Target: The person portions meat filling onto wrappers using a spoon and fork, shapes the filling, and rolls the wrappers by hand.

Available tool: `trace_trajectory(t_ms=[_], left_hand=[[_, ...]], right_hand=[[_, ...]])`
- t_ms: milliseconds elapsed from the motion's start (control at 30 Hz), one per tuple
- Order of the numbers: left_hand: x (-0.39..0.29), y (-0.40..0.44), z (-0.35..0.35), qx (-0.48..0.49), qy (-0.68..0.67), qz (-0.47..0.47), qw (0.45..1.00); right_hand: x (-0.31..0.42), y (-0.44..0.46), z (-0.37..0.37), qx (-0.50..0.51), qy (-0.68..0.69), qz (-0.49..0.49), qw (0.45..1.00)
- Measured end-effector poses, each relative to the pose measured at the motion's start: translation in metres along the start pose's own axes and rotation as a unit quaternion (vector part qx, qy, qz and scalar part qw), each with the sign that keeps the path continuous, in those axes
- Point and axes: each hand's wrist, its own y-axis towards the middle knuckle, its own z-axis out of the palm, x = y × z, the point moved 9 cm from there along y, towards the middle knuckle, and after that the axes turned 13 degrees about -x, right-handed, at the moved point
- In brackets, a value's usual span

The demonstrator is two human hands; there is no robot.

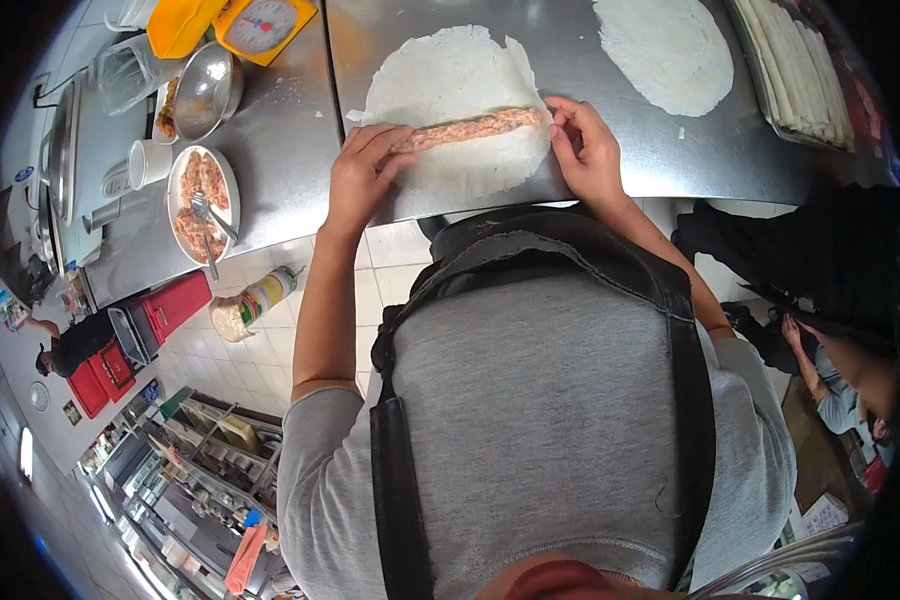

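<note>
Centrally, a strip of minced filling (480,129) lies across a thin dough sheet (440,78) on the steel table (288,140). My left hand (363,172) curls at the strip's left end, my right hand (592,155) at the sheet's right edge; whether either pinches, I cannot tell. A white dish (233,190) stands at left.

Filling (475,130) seemingly hidden at left, second dough (667,55) cropped

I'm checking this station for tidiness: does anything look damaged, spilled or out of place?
Two small things. The dough sheet with the strip of meat filling has a ragged far edge with a notch toward its right, as if torn. A few pale scraps lie loose on the steel table, possibly broken-off dough.
</note>
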Motion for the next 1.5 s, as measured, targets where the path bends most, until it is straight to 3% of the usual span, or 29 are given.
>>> trace_trajectory(t_ms=[233, 333, 433, 633, 833, 1233, 1500], left_hand=[[0.012, 0.0, 0.003, 0.029, 0.005, 0.013, 0.999], [0.009, -0.001, -0.004, 0.045, -0.045, -0.041, 0.997], [0.007, -0.002, -0.014, 0.018, -0.015, -0.016, 1.0], [0.025, -0.008, -0.008, 0.035, -0.013, -0.086, 0.996], [-0.008, 0.0, -0.004, -0.017, 0.042, 0.024, 0.999], [-0.065, 0.032, 0.078, -0.007, -0.028, 0.068, 0.997], [-0.088, 0.044, 0.098, -0.008, -0.024, 0.084, 0.996]], right_hand=[[0.002, 0.001, 0.003, 0.01, -0.035, -0.025, 0.999], [-0.001, 0.0, 0.002, 0.003, -0.03, -0.011, 0.999], [-0.002, -0.001, 0.003, 0.003, -0.034, -0.01, 0.999], [-0.002, -0.002, 0.004, 0.004, -0.035, -0.024, 0.999], [0.002, 0.0, 0.003, 0.002, -0.058, -0.028, 0.998], [-0.003, -0.001, 0.001, -0.004, -0.012, 0.0, 1.0], [0.008, 0.001, 0.0, -0.014, -0.059, -0.095, 0.994]])
